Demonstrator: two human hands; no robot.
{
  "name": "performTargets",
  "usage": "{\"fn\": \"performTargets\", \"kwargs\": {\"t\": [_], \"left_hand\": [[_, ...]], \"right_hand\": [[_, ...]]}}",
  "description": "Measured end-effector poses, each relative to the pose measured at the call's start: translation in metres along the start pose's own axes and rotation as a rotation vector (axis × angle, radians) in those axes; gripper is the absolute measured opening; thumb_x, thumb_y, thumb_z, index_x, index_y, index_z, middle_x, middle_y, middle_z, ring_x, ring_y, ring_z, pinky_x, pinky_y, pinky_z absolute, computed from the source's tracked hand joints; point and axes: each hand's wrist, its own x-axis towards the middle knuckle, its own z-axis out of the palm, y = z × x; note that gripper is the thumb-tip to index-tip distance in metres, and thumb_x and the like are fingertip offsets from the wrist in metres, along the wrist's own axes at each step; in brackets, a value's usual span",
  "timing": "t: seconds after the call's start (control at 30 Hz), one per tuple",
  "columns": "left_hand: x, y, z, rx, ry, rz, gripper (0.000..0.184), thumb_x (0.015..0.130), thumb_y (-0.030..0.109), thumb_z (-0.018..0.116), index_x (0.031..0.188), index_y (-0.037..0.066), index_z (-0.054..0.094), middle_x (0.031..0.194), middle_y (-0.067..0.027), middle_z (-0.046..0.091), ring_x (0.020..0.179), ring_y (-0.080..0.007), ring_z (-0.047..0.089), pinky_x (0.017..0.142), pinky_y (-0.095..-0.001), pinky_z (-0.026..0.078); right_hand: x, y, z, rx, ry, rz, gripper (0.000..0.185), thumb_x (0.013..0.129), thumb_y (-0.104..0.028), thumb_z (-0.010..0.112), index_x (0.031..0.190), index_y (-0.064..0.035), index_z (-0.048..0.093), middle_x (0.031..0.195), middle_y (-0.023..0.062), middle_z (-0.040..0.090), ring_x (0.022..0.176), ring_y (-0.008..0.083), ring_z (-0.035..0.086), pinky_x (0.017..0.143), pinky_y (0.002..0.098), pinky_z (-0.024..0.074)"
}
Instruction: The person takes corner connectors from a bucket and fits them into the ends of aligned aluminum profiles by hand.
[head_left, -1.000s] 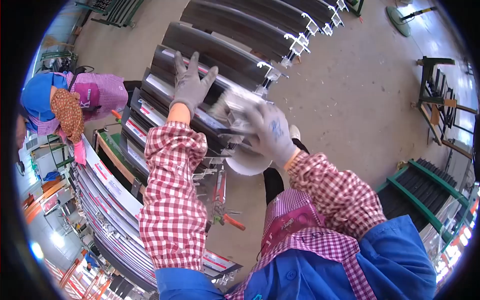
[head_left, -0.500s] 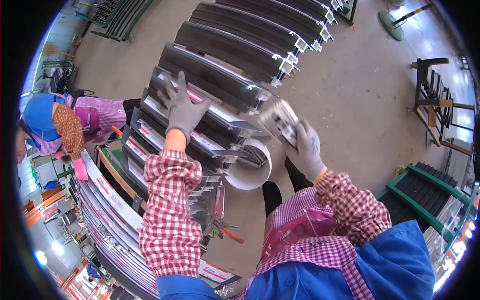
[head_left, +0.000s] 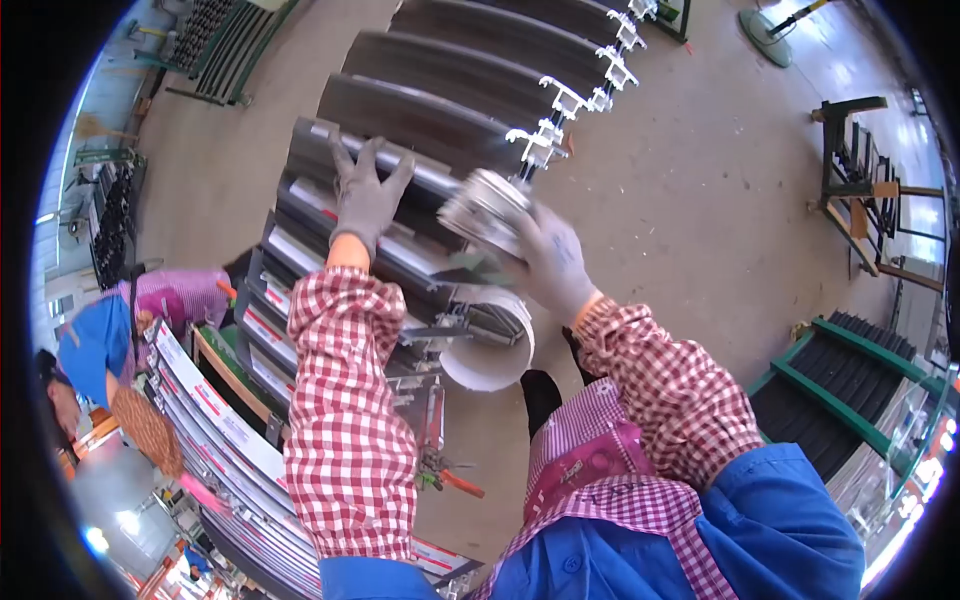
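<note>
Left hand [head_left: 368, 195]: fingers spread on dark profile [head_left: 425, 178]
Right hand [head_left: 555, 262]: fingers wrapped around silvery block [head_left: 485, 210], blurred
Progress: seemingly mid-work, block near profile end
Profiles done/left: can't tell

We rest our gloved left hand [head_left: 370, 195], fingers spread, on a dark metal profile [head_left: 305, 155], while our gloved right hand [head_left: 555, 262] grips a blurred silvery block [head_left: 487, 213] at its ten o'clock. At that hand's seven o'clock sits a round white tub [head_left: 480, 373] containing metal pieces [head_left: 497, 322]. At our nine o'clock, a co-worker [head_left: 95, 345] leans beside long strips [head_left: 215, 408].
</note>
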Motion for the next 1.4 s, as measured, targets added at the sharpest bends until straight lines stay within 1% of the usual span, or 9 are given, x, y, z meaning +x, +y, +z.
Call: {"fn": "performTargets", "kwargs": {"t": [0.1, 0.23, 0.37, 0.47, 0.63, 0.87, 1.03, 1.23, 1.4], "left_hand": [[-0.004, 0.013, -0.012, 0.331, -0.13, -0.168, 0.07, 0.085, 0.057, 0.07, 0.145, 0.025, 0.054, 0.169, -0.0217, 0.006, 0.154, -0.0476, 0.006, 0.12, -0.0669, 0.01], [0.018, 0.029, 0.002, 0.348, 0.121, -0.034, 0.086, 0.087, 0.066, 0.062, 0.157, 0.024, 0.036, 0.169, -0.0204, 0.012, 0.154, -0.0478, 0.009, 0.121, -0.0644, 0.01], [0.076, 0.055, 0.03, 0.361, -0.058, 0.022, 0.086, 0.093, 0.076, 0.047, 0.157, 0.02, 0.038, 0.169, -0.0198, 0.012, 0.156, -0.0409, 0.01, 0.125, -0.055, 0.012], [0.07, 0.062, 0.035, 0.371, -0.046, -0.013, 0.081, 0.094, 0.07, 0.051, 0.156, 0.02, 0.04, 0.169, -0.0184, 0.011, 0.156, -0.042, 0.008, 0.126, -0.0527, 0.013], [0.069, 0.062, 0.036, 0.34, -0.069, -0.031, 0.075, 0.094, 0.065, 0.055, 0.153, 0.019, 0.044, 0.169, -0.0191, 0.011, 0.155, -0.0437, 0.007, 0.126, -0.0522, 0.014], [0.054, 0.048, 0.017, 0.366, -0.125, -0.015, 0.05, 0.091, 0.055, 0.065, 0.131, 0.024, 0.063, 0.169, -0.0163, 0.016, 0.155, -0.045, 0.01, 0.123, -0.0619, 0.011], [0.105, 0.092, 0.022, 0.154, 0.197, 0.2, 0.051, 0.093, 0.056, 0.061, 0.128, 0.02, 0.065, 0.164, -0.0181, 0.028, 0.154, -0.0445, 0.012, 0.125, -0.0562, 0.014], [0.127, 0.086, 0.055, 0.29, -0.047, 0.277, 0.056, 0.097, 0.061, 0.055, 0.128, 0.015, 0.064, 0.162, -0.0181, 0.032, 0.153, -0.0455, 0.014, 0.125, -0.054, 0.017], [0.12, 0.078, 0.049, 0.288, -0.034, 0.32, 0.05, 0.096, 0.054, 0.059, 0.126, 0.015, 0.065, 0.162, -0.0188, 0.032, 0.153, -0.0456, 0.015, 0.125, -0.0529, 0.017]], "right_hand": [[-0.039, 0.039, -0.021, -0.022, -0.029, 0.181, 0.038, 0.082, -0.02, 0.078, 0.11, -0.0011, 0.061, 0.1, 0.0216, 0.062, 0.085, 0.0437, 0.064, 0.074, 0.0481, 0.0521], [0.044, -0.001, -0.063, 0.026, 0.154, 0.068, 0.035, 0.085, -0.021, 0.076, 0.109, -0.0005, 0.061, 0.097, 0.0215, 0.061, 0.083, 0.0426, 0.065, 0.072, 0.0472, 0.0529], [0.053, 0.045, -0.022, -0.04, 0.126, -0.044, 0.034, 0.087, -0.024, 0.075, 0.108, -0.0004, 0.061, 0.098, 0.0217, 0.061, 0.085, 0.0422, 0.065, 0.073, 0.0475, 0.0528], [0.01, 0.079, -0.034, -0.02, -0.043, 0.201, 0.034, 0.087, -0.024, 0.075, 0.104, 0.0002, 0.059, 0.098, 0.0221, 0.06, 0.086, 0.0436, 0.064, 0.073, 0.0478, 0.0522], [0.071, 0.019, -0.067, 0.114, 0.127, -0.006, 0.036, 0.086, -0.023, 0.075, 0.107, 0.0004, 0.059, 0.103, 0.0226, 0.061, 0.09, 0.0456, 0.062, 0.076, 0.0484, 0.0519], [-0.01, 0.085, -0.077, 0.063, -0.069, 0.438, 0.036, 0.087, -0.021, 0.073, 0.111, 0.0009, 0.059, 0.102, 0.0225, 0.061, 0.093, 0.0454, 0.062, 0.078, 0.0495, 0.0513], [0.108, 0.054, -0.088, 0.068, 0.157, 0.042, 0.037, 0.087, -0.024, 0.074, 0.111, 0.0007, 0.059, 0.101, 0.0198, 0.061, 0.092, 0.0432, 0.062, 0.078, 0.0488, 0.0508], [0.072, 0.098, -0.074, -0.129, -0.031, 0.225, 0.037, 0.088, -0.028, 0.074, 0.109, -0.0003, 0.06, 0.102, 0.0204, 0.062, 0.094, 0.0422, 0.062, 0.079, 0.0481, 0.0514], [0.104, 0.053, -0.077, -0.1, 0.147, 0.008, 0.036, 0.086, -0.027, 0.075, 0.108, -0.0013, 0.061, 0.102, 0.0216, 0.063, 0.094, 0.0428, 0.063, 0.08, 0.0474, 0.0519]]}}
